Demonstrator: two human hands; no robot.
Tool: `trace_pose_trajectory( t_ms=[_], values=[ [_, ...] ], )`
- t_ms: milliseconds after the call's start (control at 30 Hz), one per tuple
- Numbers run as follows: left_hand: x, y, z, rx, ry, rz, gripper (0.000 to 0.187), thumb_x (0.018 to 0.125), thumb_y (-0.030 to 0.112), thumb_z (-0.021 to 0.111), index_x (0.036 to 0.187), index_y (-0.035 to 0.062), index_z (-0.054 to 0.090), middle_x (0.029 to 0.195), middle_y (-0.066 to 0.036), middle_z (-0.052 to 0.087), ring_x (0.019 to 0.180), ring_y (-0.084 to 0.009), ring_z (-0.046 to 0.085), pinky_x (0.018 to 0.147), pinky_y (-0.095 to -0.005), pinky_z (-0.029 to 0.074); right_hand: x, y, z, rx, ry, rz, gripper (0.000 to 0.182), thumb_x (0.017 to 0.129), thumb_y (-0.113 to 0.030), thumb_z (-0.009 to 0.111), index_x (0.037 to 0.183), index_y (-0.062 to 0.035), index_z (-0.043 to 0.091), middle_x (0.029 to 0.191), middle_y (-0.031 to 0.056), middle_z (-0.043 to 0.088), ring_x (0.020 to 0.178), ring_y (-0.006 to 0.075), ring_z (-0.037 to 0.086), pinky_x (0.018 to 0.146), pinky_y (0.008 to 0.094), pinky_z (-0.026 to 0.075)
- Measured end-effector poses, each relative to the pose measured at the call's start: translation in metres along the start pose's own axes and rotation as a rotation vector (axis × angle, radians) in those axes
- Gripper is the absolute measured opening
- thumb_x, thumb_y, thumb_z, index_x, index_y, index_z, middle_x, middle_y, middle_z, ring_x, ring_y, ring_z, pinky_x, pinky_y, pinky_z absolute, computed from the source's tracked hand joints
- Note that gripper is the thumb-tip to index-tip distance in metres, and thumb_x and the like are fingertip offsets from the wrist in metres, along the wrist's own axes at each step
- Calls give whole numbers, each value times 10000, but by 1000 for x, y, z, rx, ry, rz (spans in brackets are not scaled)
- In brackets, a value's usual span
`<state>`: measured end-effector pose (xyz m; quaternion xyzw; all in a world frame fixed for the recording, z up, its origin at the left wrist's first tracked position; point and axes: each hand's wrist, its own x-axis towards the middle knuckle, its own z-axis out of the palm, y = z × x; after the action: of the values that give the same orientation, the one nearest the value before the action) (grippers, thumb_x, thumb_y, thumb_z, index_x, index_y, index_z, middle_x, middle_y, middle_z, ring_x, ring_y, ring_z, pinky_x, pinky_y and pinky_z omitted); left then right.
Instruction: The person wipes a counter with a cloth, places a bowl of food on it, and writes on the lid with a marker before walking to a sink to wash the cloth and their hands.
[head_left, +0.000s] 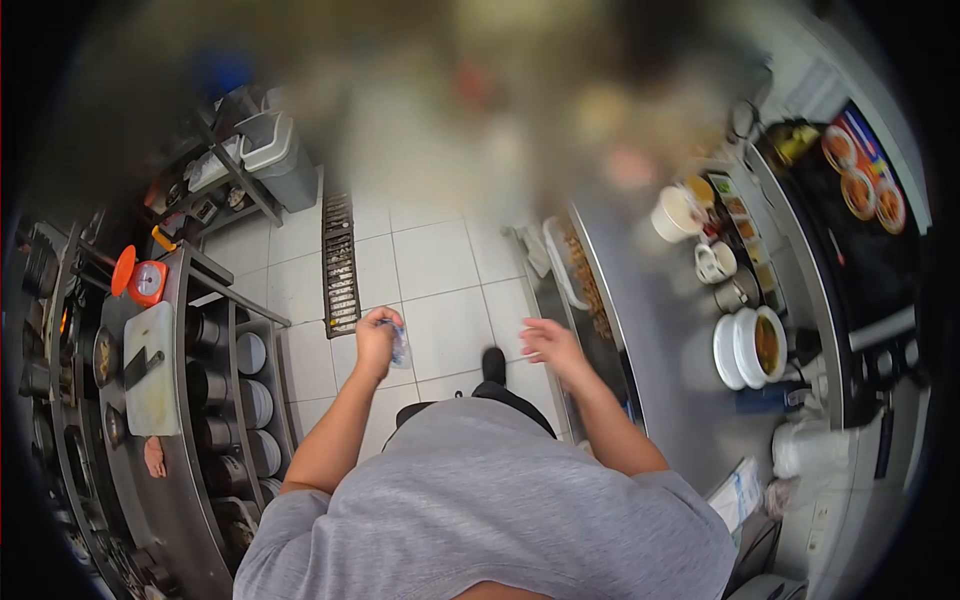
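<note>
My left hand [376, 338] is closed on a small, crumpled piece of clear plastic with blue marks [400, 345], perhaps a bag or wrapper. The plastic hangs from the fingers over the tiled floor. To the right, my right hand [548, 342] holds nothing, and its fingers are loosely apart. It is nearest the steel counter's edge and a clear tub of brown pieces [578, 265].
On the left steel table [165, 490] are a white cutting board [150, 390] with a knife [145, 368] and an orange scale [148, 283]. White bowls [735, 350] and cups stand on the right counter [665, 370]. A floor drain [341, 265] runs ahead; the upper view is blurred.
</note>
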<state>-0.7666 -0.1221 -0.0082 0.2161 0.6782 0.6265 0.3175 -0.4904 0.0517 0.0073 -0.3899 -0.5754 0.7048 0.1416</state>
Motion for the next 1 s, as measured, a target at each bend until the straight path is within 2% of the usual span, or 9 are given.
trace_pose_trajectory(
  t_ms=[167, 267, 433, 567, 667, 833, 867, 900, 1000],
  values=[
    [140, -96, -104, -104, 240, -308, 132, 690, 35, 472, 704, 51, 602, 615, -40, 533, 519, -121, 465, 459, -264, 353, 139, -49, -56, 290, 209, 86, 296, 835, -130, 591, 1109, -22, 561, 915, 77, 630, 766, 155, 599, 644, 267, 487],
    [169, -113, -170, 12, 592, -641, 369, 811, 372, 615, 714, 16, 626, 585, -62, 544, 458, -156, 458, 437, -328, 371, 260, -89, -55, 375, 302, 82, 253, 834, -99, 569, 1076, -28, 560, 855, 76, 619, 730, 158, 590, 630, 274, 483],
    [156, -156, -261, 270, 1014, -704, 513, 785, 475, 653, 650, -16, 593, 571, -95, 547, 466, -193, 496, 452, -389, 381, 448, -183, 57, 242, -45, 95, 241, 834, -101, 562, 1064, -27, 560, 857, 82, 618, 723, 160, 585, 635, 281, 478],
    [168, -148, -295, -106, 1302, -762, 350, 792, 377, 655, 695, 46, 592, 635, -55, 547, 533, -192, 516, 499, -360, 415, 562, -238, 186, 95, -350, 102, 241, 839, -121, 570, 1061, -28, 565, 868, 72, 625, 725, 151, 583, 645, 269, 470],
    [213, -164, -357, -809, 1036, -901, 194, 771, 121, 563, 956, 65, 570, 981, -127, 581, 838, -258, 591, 685, -444, 488, 648, -246, 268, -245, -514, 2, 233, 849, -150, 563, 1048, -30, 577, 846, 30, 614, 741, 119, 566, 654, 264, 460],
    [406, -208, -460, -295, 1101, -726, 390, 754, -87, 504, 1122, 40, 514, 1040, -144, 570, 911, -281, 584, 722, -495, 489, 803, -98, 270, -1006, -423, -266, 227, 828, -199, 591, 982, -36, 618, 810, 91, 649, 695, 155, 612, 609, 323, 481],
    [461, -192, -468, -207, 1062, -536, 477, 723, -90, 591, 1176, 33, 504, 1056, -144, 580, 929, -262, 584, 736, -443, 491, 805, -89, 252, -1331, -518, -418, 272, 819, -280, 589, 904, -28, 647, 829, 148, 659, 686, 248, 636, 640, 391, 490],
    [513, -135, -463, -143, 1003, -481, 551, 638, -57, 705, 1152, -6, 510, 1030, -121, 617, 934, -228, 587, 836, -347, 452, 816, -76, 235, -1517, -708, -96, 338, 825, -373, 550, 853, -61, 677, 941, 157, 661, 880, 312, 628, 760, 417, 493],
    [667, -70, -488, 14, 938, -420, 506, 663, -66, 706, 1135, -7, 533, 953, -123, 628, 783, -196, 621, 627, -312, 500, 839, 3, 134, -1580, -870, 237, 200, 753, -262, 610, 783, -84, 694, 791, 127, 678, 729, 301, 653, 648, 399, 512]
  ],
)
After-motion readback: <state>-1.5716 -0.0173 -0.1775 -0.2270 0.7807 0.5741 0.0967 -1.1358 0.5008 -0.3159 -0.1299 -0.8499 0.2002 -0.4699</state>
